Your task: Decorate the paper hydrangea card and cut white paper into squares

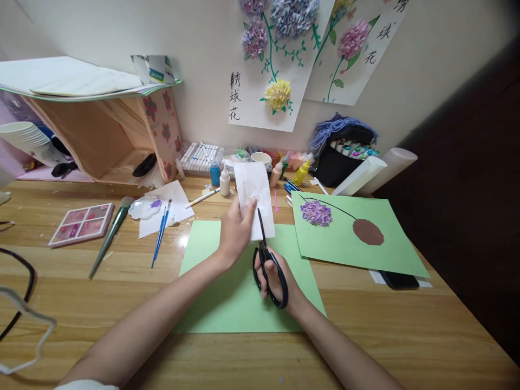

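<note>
White paper (255,185) looks matt, scissor handles (284,283) glossy plastic.

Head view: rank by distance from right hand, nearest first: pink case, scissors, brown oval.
1. Scissors: held in the right hand.
2. Brown oval: to the right, on a green sheet.
3. Pink case: far left on the table.
</note>
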A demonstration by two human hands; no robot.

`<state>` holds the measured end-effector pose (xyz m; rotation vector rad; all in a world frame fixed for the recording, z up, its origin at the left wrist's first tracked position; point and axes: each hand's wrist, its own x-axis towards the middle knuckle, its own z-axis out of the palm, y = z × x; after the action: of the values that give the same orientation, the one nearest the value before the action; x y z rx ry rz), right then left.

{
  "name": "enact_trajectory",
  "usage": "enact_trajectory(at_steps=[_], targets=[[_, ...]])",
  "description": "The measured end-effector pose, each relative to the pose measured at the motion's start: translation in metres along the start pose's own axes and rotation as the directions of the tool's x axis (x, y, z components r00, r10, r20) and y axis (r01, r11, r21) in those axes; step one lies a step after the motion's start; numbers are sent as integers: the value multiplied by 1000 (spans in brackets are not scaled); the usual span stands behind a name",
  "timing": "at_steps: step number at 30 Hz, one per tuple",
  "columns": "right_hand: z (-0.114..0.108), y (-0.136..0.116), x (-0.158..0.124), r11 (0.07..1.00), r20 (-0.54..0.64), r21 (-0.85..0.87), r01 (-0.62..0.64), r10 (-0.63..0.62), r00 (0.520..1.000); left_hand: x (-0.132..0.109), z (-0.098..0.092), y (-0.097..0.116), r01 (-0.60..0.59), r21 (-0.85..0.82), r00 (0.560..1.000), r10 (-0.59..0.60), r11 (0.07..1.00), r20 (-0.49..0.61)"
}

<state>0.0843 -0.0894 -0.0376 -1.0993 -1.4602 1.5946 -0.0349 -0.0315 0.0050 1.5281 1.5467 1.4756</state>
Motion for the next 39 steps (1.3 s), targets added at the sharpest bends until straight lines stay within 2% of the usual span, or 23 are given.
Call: enact_trajectory(at_steps=[5, 13, 25, 32, 39], targets=[[2, 3, 0, 1000, -35, -18, -10, 9, 999, 0, 0, -3, -2, 3, 1000, 3, 1000, -18], [0, 3, 1, 994, 13, 107, -25, 24, 1000, -5, 4, -5, -4, -2, 1000, 4, 1000, 17], [-4, 6, 2, 1000, -53, -8, 3, -4, 999, -7, 6, -5, -4, -11, 1000, 4, 1000, 31], [-6, 6, 3, 999, 1, 39, 38, -38, 999, -11, 8, -3, 14, 3, 998, -14, 1000, 54], [-8, 5, 6, 999, -42, 24, 25, -24, 999, -14, 10, -4, 42, -32, 995, -39, 999, 90]])
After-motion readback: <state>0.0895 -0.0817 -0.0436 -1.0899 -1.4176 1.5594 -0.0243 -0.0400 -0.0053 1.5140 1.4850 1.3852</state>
